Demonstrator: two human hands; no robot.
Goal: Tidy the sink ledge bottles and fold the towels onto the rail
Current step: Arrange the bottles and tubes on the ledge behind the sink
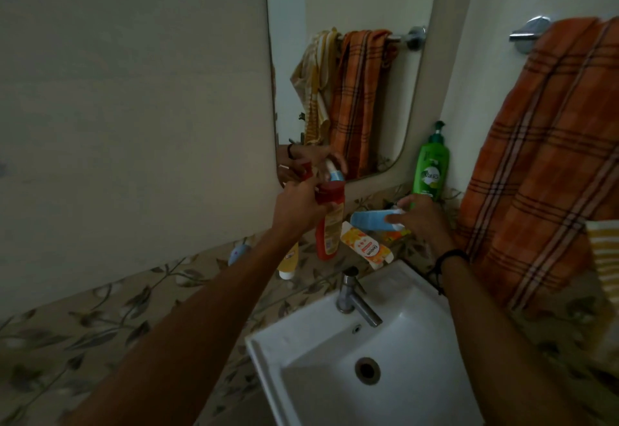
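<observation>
My left hand grips the red cap of an orange bottle, held upright above the ledge behind the sink. My right hand holds a light blue bottle lying sideways. Under it lies a white and orange box. A yellow tube hangs cap down below my left wrist. A green pump bottle stands upright in the corner. An orange plaid towel hangs from the rail at right, with a yellow striped towel at the frame edge.
A white sink with a steel tap sits below my hands. The mirror reflects the towels, rail and my hands. A small pale blue object rests on the ledge at left. Floral tiles line the wall.
</observation>
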